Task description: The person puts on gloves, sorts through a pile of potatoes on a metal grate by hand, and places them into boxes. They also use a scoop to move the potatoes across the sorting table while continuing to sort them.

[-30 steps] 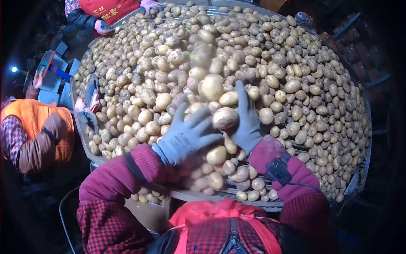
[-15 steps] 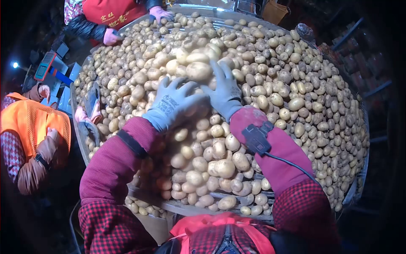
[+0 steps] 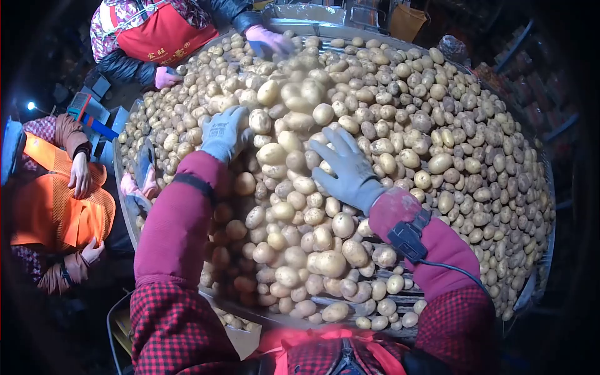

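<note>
A broad heap of potatoes (image 3: 356, 253) covers a slatted metal table (image 3: 312, 29). My left hand (image 3: 224, 132), in a grey glove, rests on the heap left of the middle, fingers bent forward and apart over potatoes, gripping none that I can see. My right hand (image 3: 347, 170), also grey-gloved, lies right of the middle with its fingers spread on the potatoes. Between the two hands several larger potatoes (image 3: 287, 145) lie loose. Some potatoes just ahead of them are blurred.
Across the table, a person in a red apron (image 3: 165, 34) has pink-gloved hands at the heap. At left stands a person in an orange vest (image 3: 59, 200). Pink and grey gloves (image 3: 142, 181) lie at the left rim. A brown box (image 3: 407, 22) is behind.
My hands have moved apart, the left one leftward, the right one rightward and nearer me. Potatoes between them have shifted. The far person's hand has moved over the heap; the orange-vested person's arms have moved.
</note>
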`<state>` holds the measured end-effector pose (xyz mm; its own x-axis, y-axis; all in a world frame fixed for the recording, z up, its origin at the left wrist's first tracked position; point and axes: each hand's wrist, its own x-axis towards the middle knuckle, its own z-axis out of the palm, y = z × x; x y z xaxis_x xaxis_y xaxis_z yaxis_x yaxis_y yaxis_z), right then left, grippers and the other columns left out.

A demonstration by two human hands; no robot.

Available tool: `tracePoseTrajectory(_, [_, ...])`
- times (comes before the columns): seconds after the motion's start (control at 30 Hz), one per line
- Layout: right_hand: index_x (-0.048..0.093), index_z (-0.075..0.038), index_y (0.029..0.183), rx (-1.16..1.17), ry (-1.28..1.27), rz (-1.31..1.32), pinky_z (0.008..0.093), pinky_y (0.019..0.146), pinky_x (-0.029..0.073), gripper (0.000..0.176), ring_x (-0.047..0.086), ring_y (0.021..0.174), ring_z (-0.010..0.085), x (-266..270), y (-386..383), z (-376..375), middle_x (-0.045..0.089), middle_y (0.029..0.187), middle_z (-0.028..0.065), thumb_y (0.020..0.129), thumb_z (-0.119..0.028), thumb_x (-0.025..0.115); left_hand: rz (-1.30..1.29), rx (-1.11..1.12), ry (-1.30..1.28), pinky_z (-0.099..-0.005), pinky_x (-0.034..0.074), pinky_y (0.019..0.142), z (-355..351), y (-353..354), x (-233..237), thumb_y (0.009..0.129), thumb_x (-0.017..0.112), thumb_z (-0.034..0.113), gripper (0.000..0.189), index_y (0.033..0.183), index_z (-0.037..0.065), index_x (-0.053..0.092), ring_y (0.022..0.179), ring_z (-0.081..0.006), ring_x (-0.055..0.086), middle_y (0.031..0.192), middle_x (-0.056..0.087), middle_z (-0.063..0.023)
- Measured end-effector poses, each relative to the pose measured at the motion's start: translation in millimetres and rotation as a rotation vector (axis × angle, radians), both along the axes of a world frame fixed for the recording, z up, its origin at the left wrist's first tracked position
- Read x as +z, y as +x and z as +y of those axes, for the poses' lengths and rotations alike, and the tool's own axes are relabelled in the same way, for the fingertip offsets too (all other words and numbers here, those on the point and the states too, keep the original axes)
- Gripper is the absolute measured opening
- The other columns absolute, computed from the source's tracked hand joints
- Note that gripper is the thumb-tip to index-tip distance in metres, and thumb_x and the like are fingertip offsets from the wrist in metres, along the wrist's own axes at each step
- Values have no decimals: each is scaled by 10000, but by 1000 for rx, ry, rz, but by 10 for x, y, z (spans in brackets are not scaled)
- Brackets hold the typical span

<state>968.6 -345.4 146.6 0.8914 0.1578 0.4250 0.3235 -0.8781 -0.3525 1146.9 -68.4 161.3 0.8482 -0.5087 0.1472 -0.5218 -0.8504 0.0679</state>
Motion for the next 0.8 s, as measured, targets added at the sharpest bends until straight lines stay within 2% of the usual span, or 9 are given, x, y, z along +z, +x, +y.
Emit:
tracePoseTrajectory(0.1, [644, -177, 1349, -56, 41, -77, 502, 1139, 381, 537, 424, 1376, 396, -145, 47, 27, 523, 1440, 164, 858, -384, 707, 65, 91, 78, -519, 342, 1123, -68, 21, 111, 910, 694, 470, 645, 1444, 156, 513, 1332, -305, 525, 1486, 533, -64])
tracePoseTrajectory(0.23, [623, -161, 1364, -75, 79, -118, 519, 1144, 376, 557, 419, 1367, 428, -202, 175, 105, 515, 1433, 196, 857, -372, 717, 381, 104, 217, -477, 482, 1031, -36, 287, 609, 904, 682, 511, 518, 1321, 205, 647, 1181, -342, 647, 1251, 697, -126])
tracePoseTrajectory(0.27, [610, -157, 1375, -64, 83, -112, 528, 1146, 374, 567, 413, 1366, 441, -189, 156, 97, 506, 1436, 210, 860, -367, 717, 208, 130, 228, -484, 534, 936, -182, 235, 810, 886, 702, 477, 450, 1248, 211, 691, 1066, -370, 689, 1108, 735, -149])
tracePoseTrajectory(0.33, [599, -153, 1384, -53, 95, -99, 537, 1147, 373, 576, 410, 1364, 454, -193, 134, 109, 499, 1436, 224, 860, -361, 717, -212, -88, 0, -488, 531, 872, -332, 413, 838, 898, 691, 343, 388, 1248, 177, 675, 1014, -380, 683, 1090, 724, -159])
tracePoseTrajectory(0.43, [607, -139, 1362, -75, 108, -93, 529, 1144, 382, 568, 419, 1354, 453, -162, 136, 120, 506, 1427, 222, 847, -348, 723, -89, -441, -54, -486, 524, 918, -888, 791, 652, 869, 694, 160, 444, 1311, 165, 642, 1078, -399, 666, 1164, 702, -181])
tracePoseTrajectory(0.5, [612, -124, 1341, -84, 113, -106, 523, 1137, 391, 557, 426, 1348, 449, -145, 131, 120, 515, 1411, 220, 838, -331, 729, 152, -402, 115, -471, 517, 970, -1173, 976, 458, 849, 664, 72, 497, 1337, 158, 641, 1141, -394, 655, 1210, 688, -187])
tracePoseTrajectory(0.53, [615, -119, 1332, -79, 136, -108, 524, 1133, 394, 553, 428, 1345, 449, -169, 148, 116, 517, 1405, 217, 833, -328, 732, 209, -413, 37, -460, 512, 999, -1210, 939, 423, 837, 625, 21, 552, 1371, 162, 629, 1173, -375, 653, 1235, 681, -184])
tracePoseTrajectory(0.57, [618, -114, 1322, -71, 164, -107, 525, 1130, 398, 549, 430, 1343, 448, -191, 162, 114, 520, 1398, 214, 828, -324, 736, 91, -421, 58, -461, 519, 979, -1193, 904, 400, 837, 618, 32, 486, 1309, 141, 657, 1166, -380, 653, 1229, 684, -189])
tracePoseTrajectory(0.8, [623, -142, 1342, -80, 108, -61, 533, 1137, 388, 560, 423, 1353, 445, -115, 147, 98, 512, 1422, 209, 844, -370, 739, 85, -118, 252, -467, 552, 884, -1215, 860, 427, 804, 685, 173, 340, 1138, 106, 691, 1061, -384, 685, 1098, 727, -172])
